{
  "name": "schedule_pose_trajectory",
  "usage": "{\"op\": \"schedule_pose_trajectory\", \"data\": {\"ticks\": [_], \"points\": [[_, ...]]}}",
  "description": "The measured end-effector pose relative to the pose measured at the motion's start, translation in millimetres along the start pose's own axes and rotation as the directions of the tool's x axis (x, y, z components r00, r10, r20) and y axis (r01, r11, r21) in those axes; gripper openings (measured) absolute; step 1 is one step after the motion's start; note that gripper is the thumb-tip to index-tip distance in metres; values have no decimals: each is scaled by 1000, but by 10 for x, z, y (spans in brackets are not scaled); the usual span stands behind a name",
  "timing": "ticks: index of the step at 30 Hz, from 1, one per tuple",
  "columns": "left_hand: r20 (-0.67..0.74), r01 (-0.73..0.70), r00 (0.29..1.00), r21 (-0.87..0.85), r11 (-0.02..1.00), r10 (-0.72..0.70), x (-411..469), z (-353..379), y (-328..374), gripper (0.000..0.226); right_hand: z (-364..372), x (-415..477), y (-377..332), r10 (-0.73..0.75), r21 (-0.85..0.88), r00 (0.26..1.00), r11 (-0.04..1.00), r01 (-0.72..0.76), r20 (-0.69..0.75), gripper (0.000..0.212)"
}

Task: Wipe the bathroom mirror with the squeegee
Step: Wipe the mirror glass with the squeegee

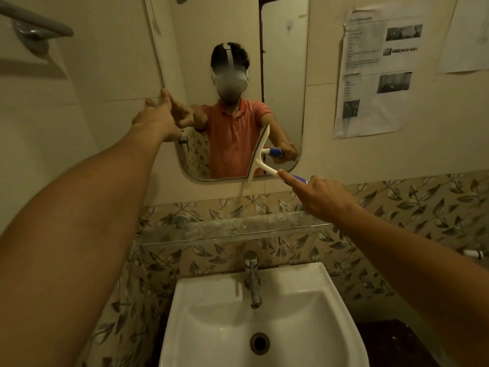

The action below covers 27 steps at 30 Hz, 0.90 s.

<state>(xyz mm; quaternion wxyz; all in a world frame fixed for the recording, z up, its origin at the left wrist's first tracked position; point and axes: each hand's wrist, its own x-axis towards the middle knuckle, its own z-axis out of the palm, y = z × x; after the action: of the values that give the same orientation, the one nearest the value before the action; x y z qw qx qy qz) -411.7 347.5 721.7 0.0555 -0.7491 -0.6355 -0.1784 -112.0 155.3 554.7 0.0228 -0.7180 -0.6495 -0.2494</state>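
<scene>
The bathroom mirror (201,75) hangs on the tiled wall above the sink. My right hand (320,197) grips the blue handle of a white squeegee (258,157), index finger stretched along the neck. Its blade stands nearly upright against the glass near the mirror's lower right, the bottom end past the lower edge. My left hand (156,115) rests on the mirror's left edge, fingers straight, thumb on the glass. The mirror reflects a person in an orange shirt with both arms raised.
A dusty glass shelf (232,229) juts out below the mirror. Under it stand a chrome tap (252,279) and a white sink (317,327). Printed papers (375,72) hang on the right wall. A grey rail (34,22) is mounted at the upper left.
</scene>
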Motion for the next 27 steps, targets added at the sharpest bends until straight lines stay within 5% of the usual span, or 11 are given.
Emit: {"op": "schedule_pose_trajectory", "data": {"ticks": [12,27], "points": [[9,8,1000,-22,1000,-8,-1,-10,-16,106,-234,156,-229,-101,29,979,994,108,-178,75],[-15,67,998,-2,998,-67,84,79,58,106,245,315,-55,-46,74,997,996,50,-64,83]]}}
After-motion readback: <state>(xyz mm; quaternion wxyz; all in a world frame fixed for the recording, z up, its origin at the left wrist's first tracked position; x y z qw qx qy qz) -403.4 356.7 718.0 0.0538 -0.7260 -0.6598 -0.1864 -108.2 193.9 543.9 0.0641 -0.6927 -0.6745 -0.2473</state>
